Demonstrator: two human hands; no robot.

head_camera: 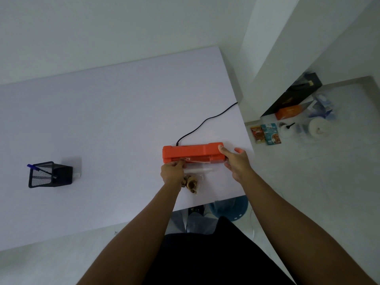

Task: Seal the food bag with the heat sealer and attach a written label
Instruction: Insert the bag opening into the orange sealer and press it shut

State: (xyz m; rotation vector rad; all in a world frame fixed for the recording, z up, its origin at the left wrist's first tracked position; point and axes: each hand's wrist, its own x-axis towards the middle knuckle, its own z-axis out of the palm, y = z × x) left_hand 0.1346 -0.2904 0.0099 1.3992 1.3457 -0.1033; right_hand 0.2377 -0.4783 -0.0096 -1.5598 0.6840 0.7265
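An orange heat sealer (191, 151) lies on the white table (107, 120) near its right edge, with a black cord (205, 123) running off the back. A clear food bag (195, 175) holding brown pieces lies in front of it, its open end tucked into the sealer's slot. My left hand (172, 171) pinches the bag's top left corner at the slot. My right hand (236, 161) grips the sealer's right end, thumb on top of the lid.
A black mesh pen holder (49, 175) with a blue pen (33, 166) stands at the table's left. On the floor to the right lie packets (265, 133), boxes (292, 99) and a white roll (317, 128). A blue stool (232, 208) sits under the table edge.
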